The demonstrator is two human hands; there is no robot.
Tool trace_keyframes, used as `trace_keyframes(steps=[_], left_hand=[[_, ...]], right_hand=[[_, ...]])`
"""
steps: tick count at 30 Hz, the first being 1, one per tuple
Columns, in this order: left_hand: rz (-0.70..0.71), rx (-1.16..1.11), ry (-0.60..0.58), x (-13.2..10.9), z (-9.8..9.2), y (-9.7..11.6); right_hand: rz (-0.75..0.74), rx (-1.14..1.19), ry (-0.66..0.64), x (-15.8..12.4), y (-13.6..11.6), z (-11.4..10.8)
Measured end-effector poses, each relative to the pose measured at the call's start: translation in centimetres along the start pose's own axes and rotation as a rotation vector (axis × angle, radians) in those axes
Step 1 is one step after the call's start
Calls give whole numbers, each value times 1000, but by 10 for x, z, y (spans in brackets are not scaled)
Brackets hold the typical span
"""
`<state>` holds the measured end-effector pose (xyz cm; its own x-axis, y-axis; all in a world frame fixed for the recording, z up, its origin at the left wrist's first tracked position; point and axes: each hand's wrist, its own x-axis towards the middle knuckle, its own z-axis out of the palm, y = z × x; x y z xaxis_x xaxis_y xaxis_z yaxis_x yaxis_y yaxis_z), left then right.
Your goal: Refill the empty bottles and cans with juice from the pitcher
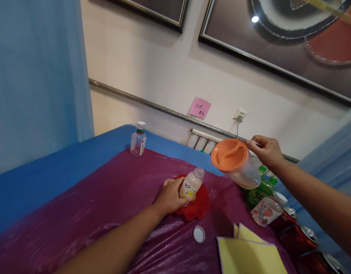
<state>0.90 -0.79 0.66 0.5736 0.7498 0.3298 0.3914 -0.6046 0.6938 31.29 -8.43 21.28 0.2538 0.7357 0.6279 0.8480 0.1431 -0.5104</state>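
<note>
My left hand (171,196) is wrapped round a clear plastic bottle (192,182) with a lemon-patterned label. The bottle's mouth is uncapped, and it leans slightly to the right over a red scalloped plate (202,203). In my right hand (267,150) is the handle of a translucent pitcher (245,175) with an orange lid (230,155). The pitcher is raised and tilted, its lid facing left toward the bottle, with a gap between them. Some liquid seems to lie low inside it. A white bottle cap (198,234) rests on the purple sheet below the plate.
A capped empty bottle (138,139) stands at the far left of the purple plastic sheet (107,198). Yellow cloths (249,255) lie at the front right. Green bottles (268,186), a white-capped bottle (267,211) and several red cans (298,239) line the right edge.
</note>
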Motion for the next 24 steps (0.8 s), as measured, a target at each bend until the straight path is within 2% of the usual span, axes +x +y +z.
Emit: trace_keyframes(steps=[24], left_hand=[[33, -55, -38, -2, -2, 0]], right_hand=[[-156, -163, -156, 10, -26, 11]])
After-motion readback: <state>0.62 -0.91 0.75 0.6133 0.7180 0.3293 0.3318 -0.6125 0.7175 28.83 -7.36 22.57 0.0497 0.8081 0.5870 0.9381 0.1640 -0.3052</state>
